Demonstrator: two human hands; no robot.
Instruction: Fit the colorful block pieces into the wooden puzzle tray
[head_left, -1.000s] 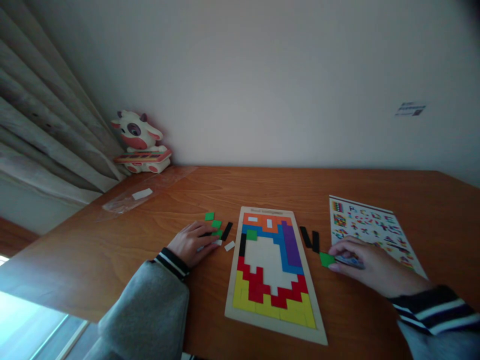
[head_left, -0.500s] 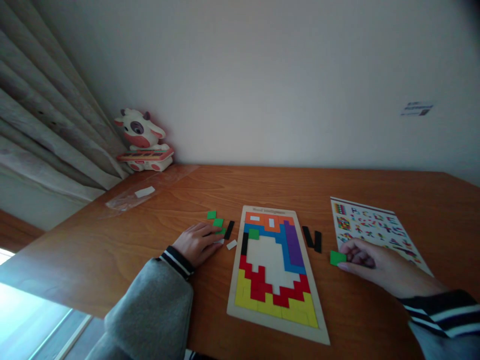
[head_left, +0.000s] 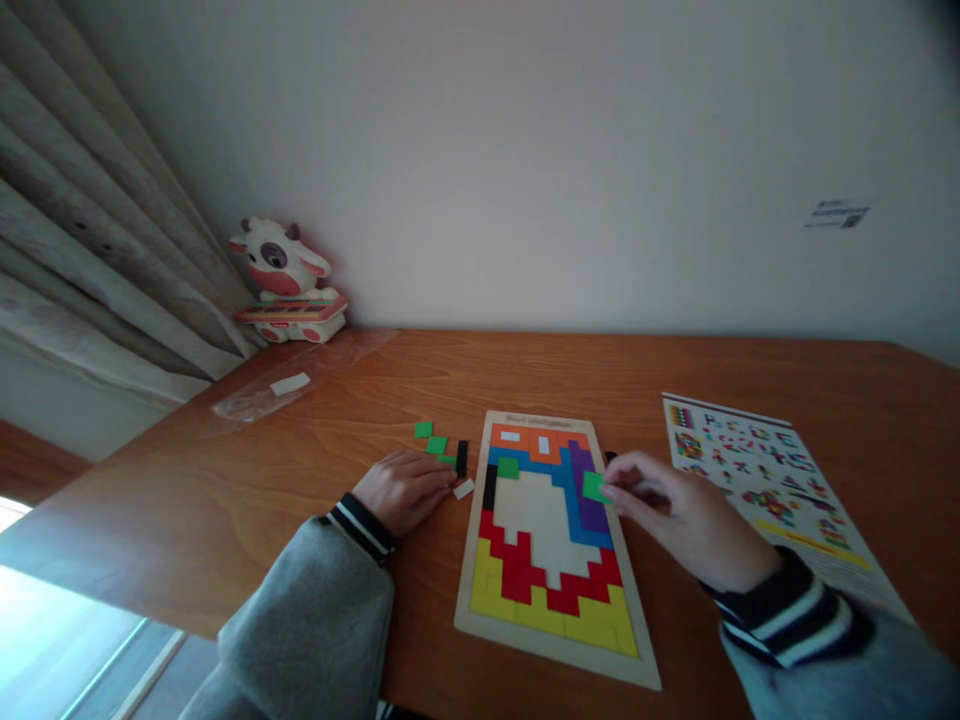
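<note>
My right hand (head_left: 664,505) pinches a green square piece (head_left: 594,487) between thumb and fingers. It holds it over the right side of the wooden puzzle board (head_left: 555,645), above the purple pieces (head_left: 595,515). Yellow, red, blue, purple and orange pieces fill much of the board, with one green square (head_left: 508,467) at upper left and bare wood (head_left: 536,510) in the middle. My left hand (head_left: 409,488) lies on the table, fingers stretched out, fingertips against a black strip (head_left: 462,459) and close to a white piece (head_left: 464,489). Several green squares (head_left: 436,444) lie just beyond it.
A printed pattern sheet (head_left: 780,480) lies on the right, partly under my right forearm. Another black strip (head_left: 610,457) shows beside the board, mostly behind my right hand. A toy cow (head_left: 289,280) and a clear plastic bag (head_left: 255,402) are at the back left.
My right hand has carried the green square leftward from beside the sheet to over the board. Near my left fingertips the black strip has turned more upright; that hand shifted slightly right.
</note>
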